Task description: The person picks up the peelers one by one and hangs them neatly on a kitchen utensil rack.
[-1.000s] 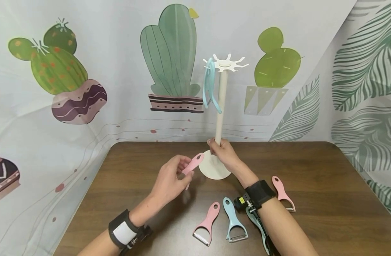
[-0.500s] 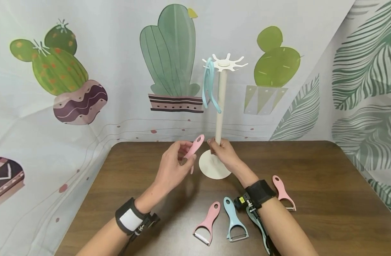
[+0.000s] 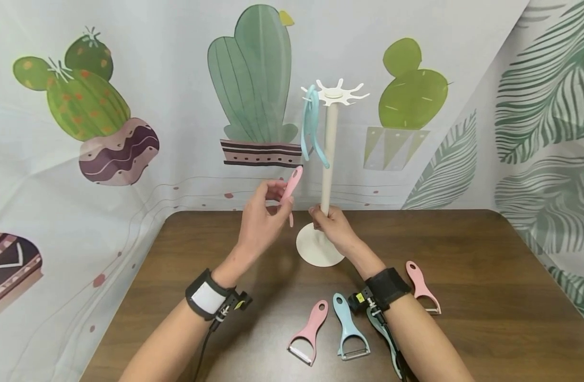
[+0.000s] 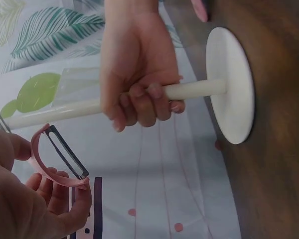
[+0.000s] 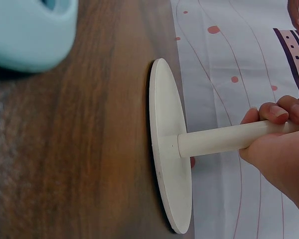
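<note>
My left hand (image 3: 262, 220) pinches a pink peeler (image 3: 293, 183) between thumb and fingers, handle end pointing up, in the air left of a white hook stand (image 3: 329, 154). In the left wrist view the blade end of this pink peeler (image 4: 36, 153) faces the camera beside the palm. My right hand (image 3: 336, 229) grips the stand's pole low down, above its round base (image 3: 315, 253). Higher up, a light blue peeler (image 3: 311, 119) hangs from a hook on the left of the stand's star-shaped top (image 3: 333, 94).
On the brown table (image 3: 191, 249) lie a pink peeler (image 3: 311, 328) and a blue peeler (image 3: 347, 324). A blue-green peeler (image 3: 382, 331) is partly hidden under the right forearm. Another pink peeler (image 3: 419, 284) lies right of that arm. Behind hangs a printed cactus cloth (image 3: 182, 132).
My left hand has lifted the pink peeler from low beside the stand's base to below the hanging blue one. The right hand keeps its grip on the pole.
</note>
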### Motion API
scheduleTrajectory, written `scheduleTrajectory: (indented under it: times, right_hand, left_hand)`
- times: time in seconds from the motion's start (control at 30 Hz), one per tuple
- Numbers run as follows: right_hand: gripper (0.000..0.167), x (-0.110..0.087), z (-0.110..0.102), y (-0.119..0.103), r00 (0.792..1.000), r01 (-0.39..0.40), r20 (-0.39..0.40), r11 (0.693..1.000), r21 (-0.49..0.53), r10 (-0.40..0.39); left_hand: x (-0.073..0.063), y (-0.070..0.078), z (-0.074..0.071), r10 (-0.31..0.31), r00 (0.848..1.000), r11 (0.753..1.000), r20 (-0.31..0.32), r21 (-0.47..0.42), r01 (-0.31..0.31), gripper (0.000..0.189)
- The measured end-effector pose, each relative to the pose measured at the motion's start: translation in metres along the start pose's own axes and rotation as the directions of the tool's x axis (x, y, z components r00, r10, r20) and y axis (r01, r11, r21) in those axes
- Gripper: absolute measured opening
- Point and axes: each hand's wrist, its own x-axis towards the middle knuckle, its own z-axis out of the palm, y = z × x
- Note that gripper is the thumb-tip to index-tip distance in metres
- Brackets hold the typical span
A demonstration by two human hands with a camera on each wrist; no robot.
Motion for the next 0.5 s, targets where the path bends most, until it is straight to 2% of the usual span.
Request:
scheduleTrajectory:
  times: [0.07, 0.5]
  right_hand:
    - [0.043, 0.0, 0.0, 0.0, 1.0, 0.001, 0.004, 1.0, -0.005, -0.001]
    - [0.042, -0.001, 0.0, 0.001, 1.0, -0.009, -0.008, 1.0, -0.014, 0.009]
  left_hand:
    - [0.004, 0.012, -0.001, -0.006, 1.0, 1.0, -0.008, -0.024, 0.006, 0.031]
    - [0.029, 0.013, 0.001, 0.021, 0.999, 0.996, -0.041, -0.087, -0.024, 0.029]
